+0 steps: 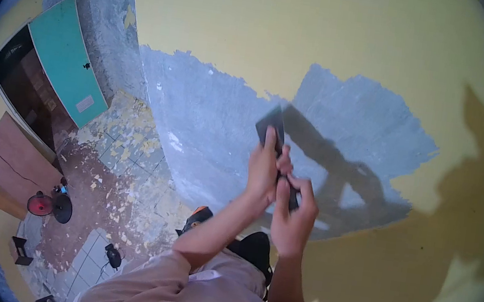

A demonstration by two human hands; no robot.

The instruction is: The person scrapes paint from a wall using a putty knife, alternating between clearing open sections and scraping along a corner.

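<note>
up against the yellow wall (270,26), both hands are closed around a dark scraper (271,127). the left hand (263,172) sits higher, with its fingers pressed flat along the back of the blade. the right hand (294,219) is just below it and wraps tight around the handle, which is mostly hidden inside the fist. the blade lies on the wall at the top of a big grey patch (209,122) where the paint is gone, close to the ragged edge of the yellow paint above it

it looks like the job is scraping paint off the wall. to do it well, i think the blade should lie low and nearly flat, so it slides under the paint and does not dig into the grey part. the top hand should push down and the bottom hand should steer. short, firm pushes at the edge of the yellow paint will likely work best, as that is where the paint can lift. fingers should stay behind the sharp edge

lots of paint flakes (125,154) lie on the floor, so feet could slip. a teal door (67,61) and a small red fan (39,204) are well apart from the hands
</note>
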